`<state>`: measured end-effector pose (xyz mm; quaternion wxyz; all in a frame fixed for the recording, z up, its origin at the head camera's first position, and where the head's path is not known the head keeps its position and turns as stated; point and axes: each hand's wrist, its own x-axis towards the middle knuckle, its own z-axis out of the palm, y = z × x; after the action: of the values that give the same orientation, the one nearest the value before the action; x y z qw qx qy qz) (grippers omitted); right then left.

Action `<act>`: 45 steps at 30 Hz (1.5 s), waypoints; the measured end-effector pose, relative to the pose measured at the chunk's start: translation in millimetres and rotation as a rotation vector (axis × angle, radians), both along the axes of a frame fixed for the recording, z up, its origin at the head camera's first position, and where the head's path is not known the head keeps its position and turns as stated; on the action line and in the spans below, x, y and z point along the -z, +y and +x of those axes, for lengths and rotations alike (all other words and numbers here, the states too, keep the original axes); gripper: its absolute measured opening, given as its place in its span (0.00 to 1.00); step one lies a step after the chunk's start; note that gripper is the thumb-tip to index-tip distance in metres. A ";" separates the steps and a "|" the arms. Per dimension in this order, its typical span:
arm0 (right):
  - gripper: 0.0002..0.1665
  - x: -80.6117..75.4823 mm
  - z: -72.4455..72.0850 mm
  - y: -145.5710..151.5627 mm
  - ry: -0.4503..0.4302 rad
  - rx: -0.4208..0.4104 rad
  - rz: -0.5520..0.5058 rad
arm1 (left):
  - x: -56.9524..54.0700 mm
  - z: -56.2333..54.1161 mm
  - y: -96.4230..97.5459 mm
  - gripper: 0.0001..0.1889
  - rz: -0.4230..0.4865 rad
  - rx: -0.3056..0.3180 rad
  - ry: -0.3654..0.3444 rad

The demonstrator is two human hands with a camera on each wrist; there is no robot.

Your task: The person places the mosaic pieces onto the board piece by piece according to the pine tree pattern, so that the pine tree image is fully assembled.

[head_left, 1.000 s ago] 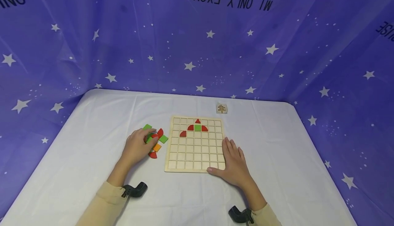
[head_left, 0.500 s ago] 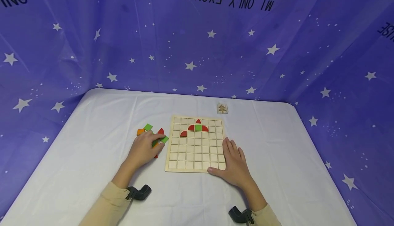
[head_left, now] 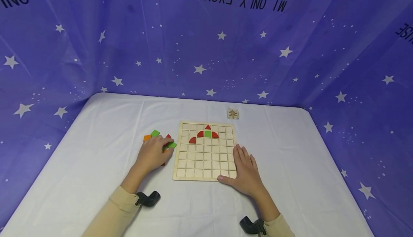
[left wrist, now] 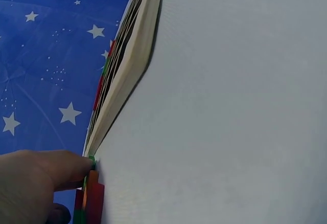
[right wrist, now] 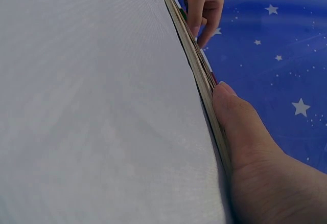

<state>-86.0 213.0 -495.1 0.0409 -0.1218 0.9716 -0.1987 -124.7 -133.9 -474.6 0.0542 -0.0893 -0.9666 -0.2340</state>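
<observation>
My left hand (head_left: 153,154) is over a loose group of coloured wooden pieces left of the board, thumb and forefinger around a green square tile (head_left: 172,145). In the left wrist view the thumb (left wrist: 71,165) overlaps a green piece; I cannot tell if it is pinched. A red piece (left wrist: 96,203) shows below. The gridded wooden board (head_left: 195,158) holds a red triangle (head_left: 208,127), a green square (head_left: 208,134) and several red quarter-circles (head_left: 192,140). My right hand (head_left: 244,170) rests with straight fingers along the board's right edge, thumb on the front rim.
A small card with a brown tree pattern (head_left: 233,114) lies behind the board. Orange (head_left: 147,137) and green (head_left: 155,133) pieces lie beyond my left hand. White cloth (head_left: 284,140) covers the table, and a purple starry curtain (head_left: 180,50) hangs behind it.
My left hand has moved right and slightly nearer over the pieces, uncovering an orange one, then stayed near the green tile by the board. My right hand and the board pieces are unchanged.
</observation>
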 end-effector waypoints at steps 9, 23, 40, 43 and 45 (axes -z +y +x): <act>0.80 0.7 1.4 0.2 0.004 0.003 -0.010 | 0.6 -0.2 2.1 0.20 -0.037 -0.042 -0.001; 0.80 2.3 1.2 1.8 0.011 0.004 -0.003 | 1.1 2.3 3.7 0.14 -0.007 0.014 0.093; 0.79 -1.5 0.3 0.2 -0.002 -0.001 -0.013 | -1.5 -2.2 1.0 0.14 -0.035 0.054 0.067; 0.79 -2.5 0.9 -0.2 -0.006 -0.002 -0.013 | 0.3 -2.8 1.0 0.13 -0.077 0.063 0.113; 0.79 -3.3 1.2 -0.6 -0.008 -0.001 -0.012 | 1.0 -3.5 1.3 0.13 -0.106 0.064 0.139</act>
<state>-84.8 212.3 -491.8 0.0442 -0.1219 0.9701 -0.2051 -128.2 -132.6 -475.6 0.1089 -0.1387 -0.9682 -0.1775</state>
